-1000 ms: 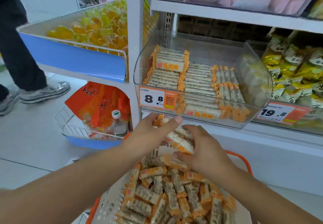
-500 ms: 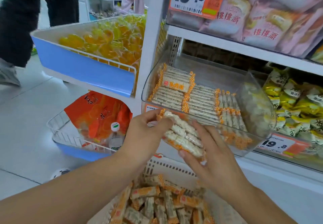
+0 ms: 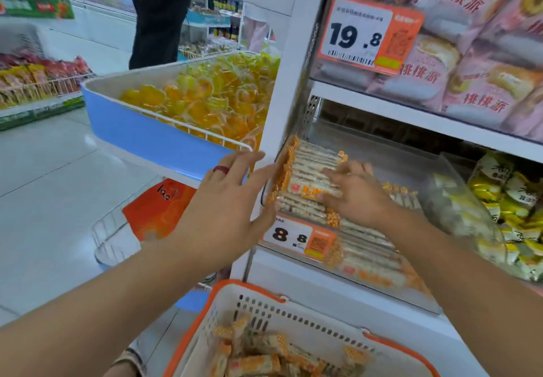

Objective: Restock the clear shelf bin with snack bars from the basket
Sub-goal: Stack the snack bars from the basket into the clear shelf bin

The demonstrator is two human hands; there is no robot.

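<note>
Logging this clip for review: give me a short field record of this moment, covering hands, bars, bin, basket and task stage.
left hand: open, fingers spread, at the outer left wall of the clear shelf bin; no grip on anything
right hand: inside the bin, fingers flat on the stacked snack bars
bin: partly filled, bars in rows; price tag on its front reads 8.8
basket: below the shelf, white with orange rim, loose bars in it
task stage: bars being set on the left stack; more left in the basket

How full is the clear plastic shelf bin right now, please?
Partly full. The clear plastic shelf bin holds rows of orange-ended snack bars at left and front; its back right floor is bare.
</note>
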